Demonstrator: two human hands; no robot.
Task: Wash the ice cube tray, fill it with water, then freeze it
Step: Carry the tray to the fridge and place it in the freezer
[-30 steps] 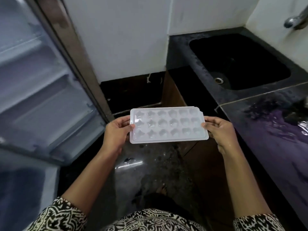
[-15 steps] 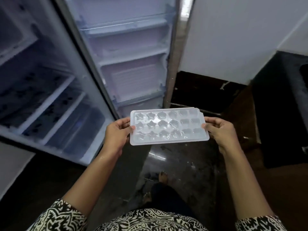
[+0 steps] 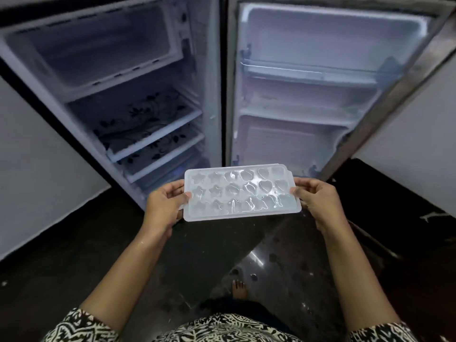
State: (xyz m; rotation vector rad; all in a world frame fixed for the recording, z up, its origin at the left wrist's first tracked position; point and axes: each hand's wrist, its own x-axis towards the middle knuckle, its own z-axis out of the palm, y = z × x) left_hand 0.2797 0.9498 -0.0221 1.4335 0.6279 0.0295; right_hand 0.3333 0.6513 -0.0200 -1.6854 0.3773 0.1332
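1. Ice cube tray point(image 3: 241, 193): white, rectangular, three rows of star- and heart-shaped cells. It is held level in the air, long axis running left to right, resting on nothing. Bright wet glints lie across the cells nearest its right end. I cannot tell how full the cells are.

2. Left hand point(image 3: 164, 206): at the tray's left short end. My thumb is pressed on top of the rim and my fingers are curled against that end, so the rim is pinched between them. The fingertips under the tray are hidden.

3. Right hand point(image 3: 318, 201): at the tray's right short end, in the same grip. The thumb lies flat on the rim, and the fingers are curled together round the edge and underneath.

4. Refrigerator point(image 3: 148, 95): directly beyond the tray's far long edge, standing open. The freezer compartment point(image 3: 98, 45) is the highest section, up and to the left of the tray. The shelves point(image 3: 148, 129), with a dark floral print, sit between that compartment and the tray's far left corner.

5. Refrigerator door point(image 3: 308, 95): swung open, beyond the tray's right half, with its inner racks facing me.

6. Floor point(image 3: 209, 255): dark and glossy, below the tray. My bare foot point(image 3: 238, 288) is on it, below the tray's near edge.
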